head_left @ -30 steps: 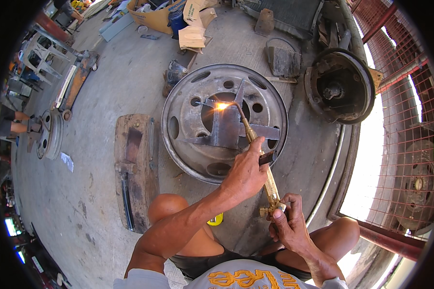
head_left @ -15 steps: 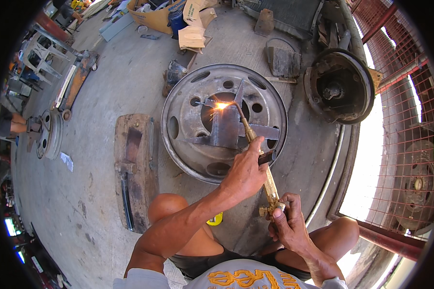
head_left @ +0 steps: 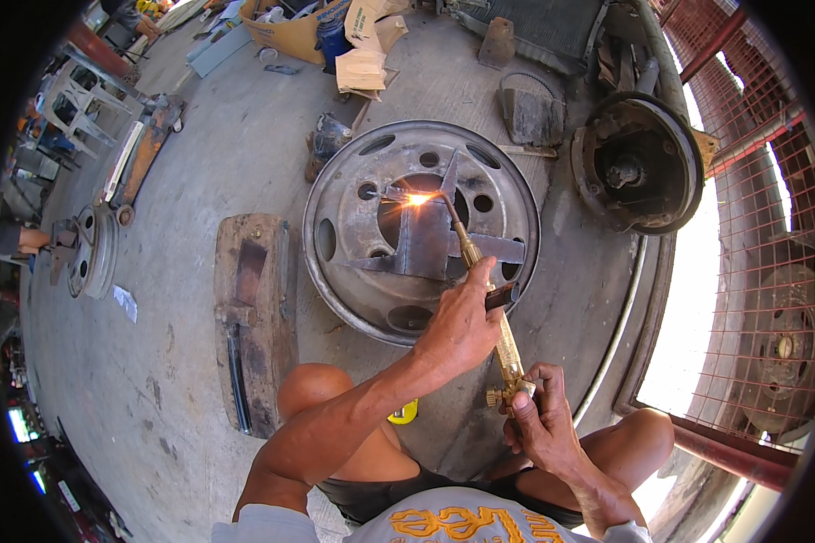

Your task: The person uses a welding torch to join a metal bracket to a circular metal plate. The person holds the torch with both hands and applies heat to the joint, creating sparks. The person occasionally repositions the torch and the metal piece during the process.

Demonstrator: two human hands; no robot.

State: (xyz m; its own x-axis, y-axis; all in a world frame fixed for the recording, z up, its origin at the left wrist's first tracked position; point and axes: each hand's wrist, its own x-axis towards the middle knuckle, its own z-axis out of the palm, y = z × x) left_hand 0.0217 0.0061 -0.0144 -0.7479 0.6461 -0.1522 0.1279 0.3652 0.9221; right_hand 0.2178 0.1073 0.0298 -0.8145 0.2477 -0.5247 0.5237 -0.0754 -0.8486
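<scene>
Left hand (head_left: 462, 317) and right hand (head_left: 541, 418) both have fingers wrapped round the torch (head_left: 509, 353). Plate (head_left: 427, 246) lies inside the wheel's rim (head_left: 534, 237), side strips (head_left: 493, 248) apparently cut; flame's (head_left: 417, 200) on its top edge, so probably not done.

Yellow-orange lettering (head_left: 453, 523) stands on the pale grey shirt (head_left: 444, 500) at the bottom edge of the frame, curved and partly cut off. At the top, small dark print marks the brown cardboard box (head_left: 285, 38) and the torn cardboard flap (head_left: 364, 25) beside it, too small to read reliably.
</scene>
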